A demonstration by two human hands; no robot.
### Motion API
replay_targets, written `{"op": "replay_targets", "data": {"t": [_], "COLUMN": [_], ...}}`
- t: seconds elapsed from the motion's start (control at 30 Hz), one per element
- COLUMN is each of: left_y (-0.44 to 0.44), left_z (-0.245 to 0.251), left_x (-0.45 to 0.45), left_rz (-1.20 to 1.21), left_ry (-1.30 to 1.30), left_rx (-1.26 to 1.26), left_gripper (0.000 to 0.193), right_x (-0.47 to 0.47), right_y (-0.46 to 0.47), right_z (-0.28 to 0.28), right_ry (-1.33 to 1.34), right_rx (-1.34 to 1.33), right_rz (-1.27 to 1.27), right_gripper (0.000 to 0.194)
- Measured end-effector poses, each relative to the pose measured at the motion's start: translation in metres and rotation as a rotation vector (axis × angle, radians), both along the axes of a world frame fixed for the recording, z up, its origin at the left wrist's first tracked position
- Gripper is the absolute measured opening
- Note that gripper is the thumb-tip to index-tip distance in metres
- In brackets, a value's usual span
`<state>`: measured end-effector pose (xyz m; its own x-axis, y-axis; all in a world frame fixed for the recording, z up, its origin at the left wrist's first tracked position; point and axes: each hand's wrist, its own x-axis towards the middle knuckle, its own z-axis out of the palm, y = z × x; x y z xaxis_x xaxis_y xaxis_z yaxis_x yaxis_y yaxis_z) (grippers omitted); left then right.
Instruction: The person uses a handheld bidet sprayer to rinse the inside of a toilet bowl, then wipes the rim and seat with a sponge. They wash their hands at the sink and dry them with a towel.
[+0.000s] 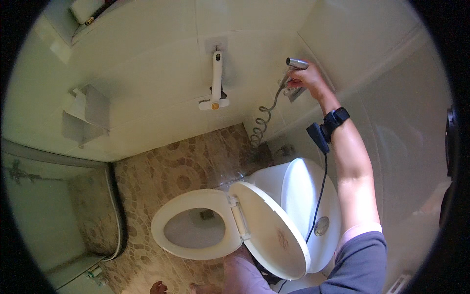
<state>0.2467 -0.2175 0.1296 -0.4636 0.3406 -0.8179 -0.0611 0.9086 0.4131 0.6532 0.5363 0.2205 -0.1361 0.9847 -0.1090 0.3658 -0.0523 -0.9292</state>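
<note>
My right hand [303, 79] is raised at the tiled wall, its fingers wrapped around a chrome bidet sprayer [296, 63]. From the sprayer a coiled grey hose [261, 121] hangs towards the floor. Just below my fingers is a metal wall holder [293, 94], partly hidden by the hand. A black strap with a small device [330, 123] circles my right wrist, and a black cable runs down from it. At the bottom edge, what seems to be my left hand [158, 287] shows only its fingers, low over the floor; whether they hold anything is unclear.
Below stands a white toilet with its seat [161, 235] down and its stained lid [271, 235] tilted up against the tank [323, 198]. A white long-handled brush [217, 77] hangs on the wall. Left are a metal wall fixture [86, 110] and a curved shower edge [119, 220].
</note>
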Motion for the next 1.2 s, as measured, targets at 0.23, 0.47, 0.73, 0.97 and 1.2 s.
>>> {"op": "replay_targets", "data": {"t": [0.23, 0.47, 0.73, 0.97, 1.2], "left_y": [-0.009, 0.038, 0.034, 0.037, 0.061], "left_z": [-0.034, -0.036, -0.050, -0.039, -0.002], "left_x": [-0.016, 0.005, 0.020, 0.019, 0.018], "left_rz": [0.272, -0.078, -0.068, -0.186, -0.026], "left_ry": [0.024, 0.016, -0.049, -0.012, 0.028], "left_rx": [0.020, 0.067, 0.009, 0.074, 0.050], "left_gripper": [0.029, 0.033, 0.032, 0.032, 0.035], "right_x": [0.013, 0.013, -0.001, -0.012, -0.015], "right_y": [0.018, 0.007, -0.007, 0.024, 0.022], "right_z": [-0.012, -0.011, 0.013, -0.019, -0.030], "right_ry": [-0.312, -0.044, -0.043, -0.663, -0.499], "right_rx": [0.093, -0.100, -0.131, 0.164, 0.030], "right_rz": [0.103, 0.038, 0.101, 0.237, 0.272], "right_gripper": [0.028, 0.046, 0.025, 0.016, 0.023]}}
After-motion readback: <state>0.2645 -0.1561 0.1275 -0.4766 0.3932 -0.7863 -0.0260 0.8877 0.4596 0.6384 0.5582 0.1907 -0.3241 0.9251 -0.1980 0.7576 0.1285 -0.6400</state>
